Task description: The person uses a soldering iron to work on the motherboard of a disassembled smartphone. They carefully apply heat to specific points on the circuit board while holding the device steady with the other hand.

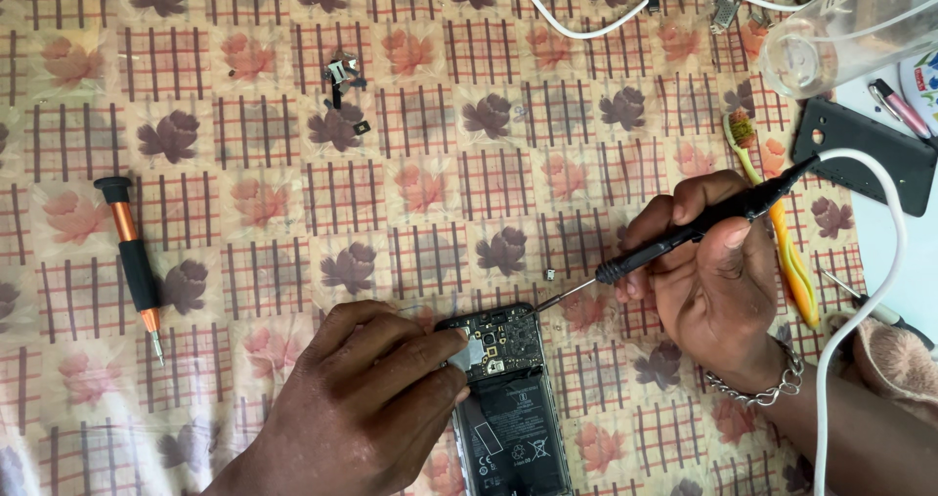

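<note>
My right hand (718,281) gripped the black soldering iron (684,237), tip slanting down-left onto the opened black phone (508,398) pinned by my left hand (362,408).

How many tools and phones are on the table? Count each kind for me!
Screwdrivers: 2, one lying, one in the right hand
Toothbrushes: 1
Opened phones: 1, under the left hand
Phone back covers: 1
Total: 5

The phone (510,413) runs off the bottom edge, its left side under fingers (420,359).
</note>
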